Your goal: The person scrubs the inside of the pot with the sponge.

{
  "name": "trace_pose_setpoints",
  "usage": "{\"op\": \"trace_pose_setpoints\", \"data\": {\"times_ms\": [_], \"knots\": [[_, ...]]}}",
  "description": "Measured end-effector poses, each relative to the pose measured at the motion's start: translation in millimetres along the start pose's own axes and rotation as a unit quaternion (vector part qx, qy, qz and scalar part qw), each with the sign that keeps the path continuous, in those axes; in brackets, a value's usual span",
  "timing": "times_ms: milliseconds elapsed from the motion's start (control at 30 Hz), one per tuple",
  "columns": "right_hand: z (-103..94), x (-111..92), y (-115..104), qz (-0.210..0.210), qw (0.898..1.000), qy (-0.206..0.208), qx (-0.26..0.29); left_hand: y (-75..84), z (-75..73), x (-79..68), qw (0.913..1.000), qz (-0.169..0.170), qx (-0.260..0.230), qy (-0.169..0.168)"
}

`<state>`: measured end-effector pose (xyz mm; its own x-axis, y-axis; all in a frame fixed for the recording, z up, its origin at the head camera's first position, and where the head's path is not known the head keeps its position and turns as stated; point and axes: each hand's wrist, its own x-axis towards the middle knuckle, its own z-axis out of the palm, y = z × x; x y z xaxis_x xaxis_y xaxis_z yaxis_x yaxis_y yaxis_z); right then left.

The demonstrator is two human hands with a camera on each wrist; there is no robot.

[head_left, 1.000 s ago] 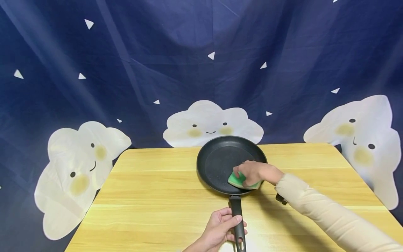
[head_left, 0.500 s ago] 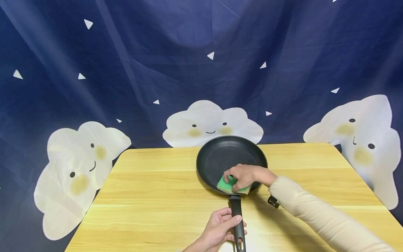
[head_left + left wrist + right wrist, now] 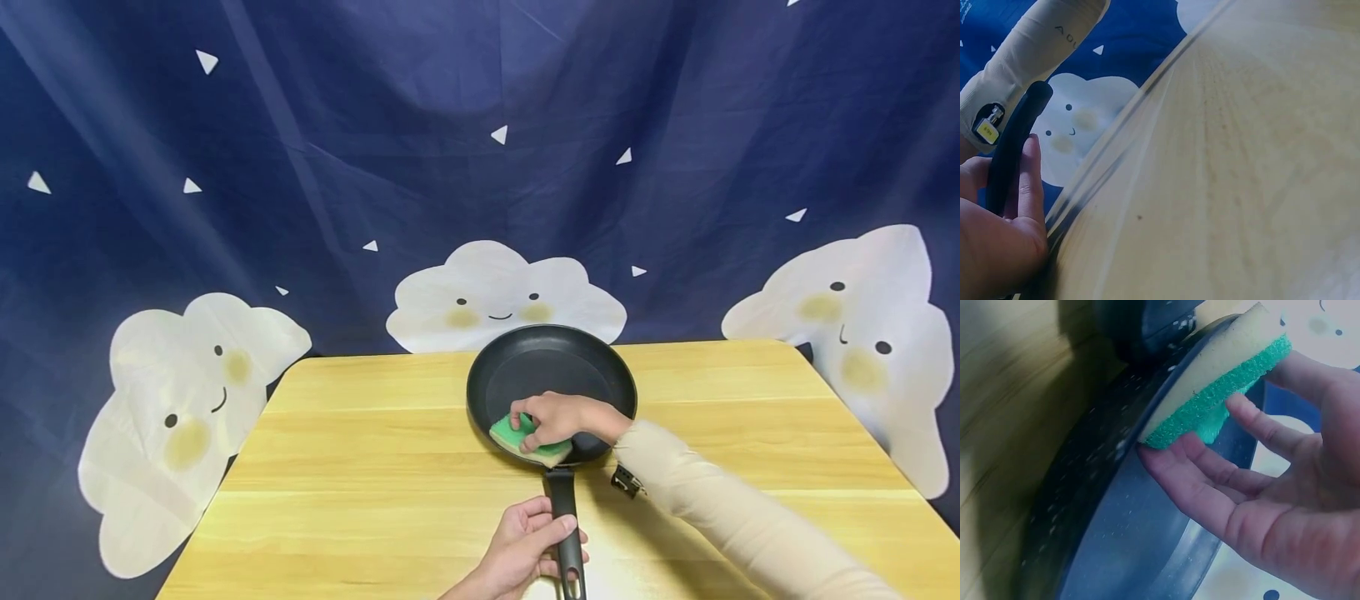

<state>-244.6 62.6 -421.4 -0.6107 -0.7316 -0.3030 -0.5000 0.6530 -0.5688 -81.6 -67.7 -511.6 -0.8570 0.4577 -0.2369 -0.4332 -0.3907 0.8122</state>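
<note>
A black frying pan (image 3: 549, 367) lies toward the back of the table, its handle (image 3: 566, 500) pointing at me. My left hand (image 3: 525, 537) grips that handle, thumb across the top and fingers around the side. In the left wrist view the handle (image 3: 1019, 137) rises between thumb and fingers. My right hand (image 3: 558, 419) holds a green and cream sponge (image 3: 551, 455) at the pan's near left wall. Seen from the right wrist, the sponge (image 3: 1210, 381) sits against the rim with its cream face toward the pan, and my right fingers (image 3: 1204, 497) hold its green scouring side.
The pan stands on a light wooden table (image 3: 360, 483). Behind it hangs a dark blue curtain (image 3: 337, 125) with white clouds and triangles. A small black device (image 3: 626, 481) is worn at the right wrist, below the cream sleeve.
My right hand has slid the sponge leftward along the near side of the pan, from the right part to the left. The left hand and the pan keep their places.
</note>
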Motion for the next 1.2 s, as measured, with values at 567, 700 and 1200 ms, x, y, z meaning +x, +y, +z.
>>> {"op": "trace_pose_setpoints", "data": {"times_ms": [567, 700, 1200], "knots": [[7.1, 48.8, -17.0, 0.075, 0.995, 0.050, 0.032, 0.0, -1.9, -0.4, 0.9999, 0.007, -0.007, -0.007], [4.6, 58.0, -16.4, 0.090, 0.993, 0.058, 0.041, 0.0, -0.7, -0.1, 0.9998, 0.013, -0.009, -0.012], [3.2, 83.7, -10.0, 0.136, 0.979, 0.132, -0.074, -0.7, 0.3, 0.6, 0.9998, 0.011, -0.008, -0.016]]}}
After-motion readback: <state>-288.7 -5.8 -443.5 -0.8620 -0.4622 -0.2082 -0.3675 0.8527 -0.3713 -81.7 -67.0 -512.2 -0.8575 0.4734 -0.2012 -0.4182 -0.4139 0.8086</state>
